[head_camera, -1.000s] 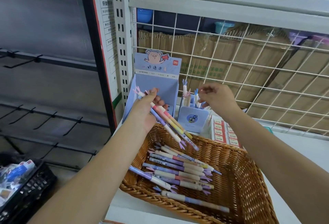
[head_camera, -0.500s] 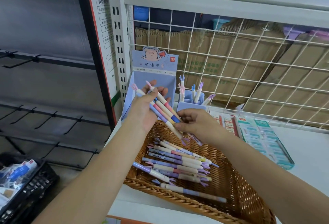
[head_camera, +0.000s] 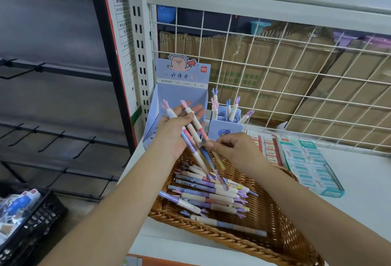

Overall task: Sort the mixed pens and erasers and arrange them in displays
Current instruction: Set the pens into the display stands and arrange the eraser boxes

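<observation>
Evidently, the right hand had come back from the blue pen cup behind the wicker basket, where it had been a second before, and was now over the basket's far edge. Its thumb and forefinger were pinched together on the lower barrel of one pen in the bundle of pens; the remaining fingers were curled beneath. The left hand held that bundle above the basket's far-left corner as before, with the thumb clamped across the barrels, the fingers laid behind them and the claw-shaped caps uppermost. The cup held five pens upright, which suggested one delivery had been completed and the next pen was being drawn. The pig-printed display box, behind the basket's left corner, showed no pens in its visible part; its floor was hidden. A dozen or so loose pens lay unsorted inside the basket. Eraser trays lay flat just right of the basket. Judgement: sorting was at an early stage, proceeding one pen per trip.
</observation>
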